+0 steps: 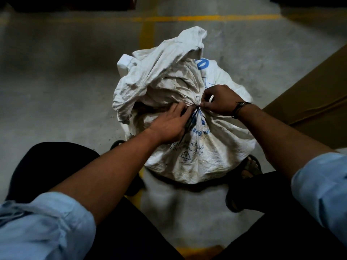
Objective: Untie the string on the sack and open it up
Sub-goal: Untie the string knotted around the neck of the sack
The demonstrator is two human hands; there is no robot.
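Not much done yet tbh: the sack (189, 152) sits on the floor (65, 81) with the string (196, 109) knotted tight round its neck, right hand (219, 102) curled and pinching the string at the knot, left hand (169, 126) reaching in with straightish fingers, too dim to tell if they grip anything.

- Floor (56, 72) is bare grey concrete, kinda scuffed and dusty, and it fills most of the frame.
- Yellow painted line (206, 17) runs across the top, with a fainter yellow stripe (147, 34) dropping down from it.
- Another yellow patch (202, 250) sits at bottom center.
- Brown board (319, 94) lies at an angle on the right edge.
- Some dark furniture (65, 3) sits upper left, too dim to identify.
- Lighting is low, with murky corners.
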